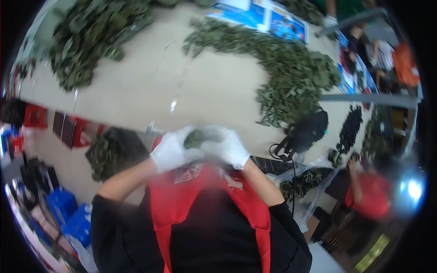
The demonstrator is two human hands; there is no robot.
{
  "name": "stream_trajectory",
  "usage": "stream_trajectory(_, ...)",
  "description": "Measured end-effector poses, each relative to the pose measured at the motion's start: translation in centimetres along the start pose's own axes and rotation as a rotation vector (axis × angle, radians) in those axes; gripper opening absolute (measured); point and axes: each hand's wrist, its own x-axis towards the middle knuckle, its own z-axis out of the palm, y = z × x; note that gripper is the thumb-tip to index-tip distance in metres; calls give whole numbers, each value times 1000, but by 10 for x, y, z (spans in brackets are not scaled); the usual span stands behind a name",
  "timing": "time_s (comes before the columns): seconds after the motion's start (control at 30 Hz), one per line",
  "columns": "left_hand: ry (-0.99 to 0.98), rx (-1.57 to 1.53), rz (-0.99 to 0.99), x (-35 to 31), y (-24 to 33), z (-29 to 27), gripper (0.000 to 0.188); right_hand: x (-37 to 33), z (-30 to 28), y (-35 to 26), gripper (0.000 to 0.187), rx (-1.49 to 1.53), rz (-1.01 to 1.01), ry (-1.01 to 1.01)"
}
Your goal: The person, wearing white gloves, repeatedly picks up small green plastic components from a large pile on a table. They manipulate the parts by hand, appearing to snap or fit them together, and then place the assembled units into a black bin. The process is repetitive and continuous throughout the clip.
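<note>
Both my hands wear white gloves and meet in front of my red apron [173,195], at the near edge of the table. My left hand [170,149] is closed on a small olive-green piece [194,139]. From the other side my right hand [227,148] is closed on the same piece, its fingers curled against it. Blur and the gloves hide most of the piece, so its exact kind cannot be made out.
On the pale table [127,82] lie a large heap of similar green pieces [95,36] and a long pile [291,68]. A black bag [307,129] sits at the right. A dark bin [116,152] with green pieces stands at the left. A person in red [371,193] works at the right.
</note>
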Motion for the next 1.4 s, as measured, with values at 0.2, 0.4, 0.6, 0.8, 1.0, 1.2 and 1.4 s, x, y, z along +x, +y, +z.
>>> stream_trajectory(0.2,-9,-117,-134,19,2,4,81,-7,-19,-42,80,-744,-96,-87)
stream_trajectory(0.4,-15,190,4,52,3,-2,73,0,-20,-38,77,-758,17,67)
stream_trajectory(0.6,228,-207,58,112,7,8,88,39,-40,-22,67,94,-337,320)
stream_trajectory(0.8,-95,-303,-110,112,33,46,68,46,-74,-32,68,631,-374,260)
stream_trajectory(1.0,-297,122,-56,99,51,18,68,11,-101,-57,78,147,-314,224)
stream_trajectory(1.2,-483,238,-154,96,27,5,69,10,-82,-42,55,92,-111,154)
stream_trajectory(1.4,-538,-227,-252,109,4,-10,49,23,-74,-40,62,-55,-209,177)
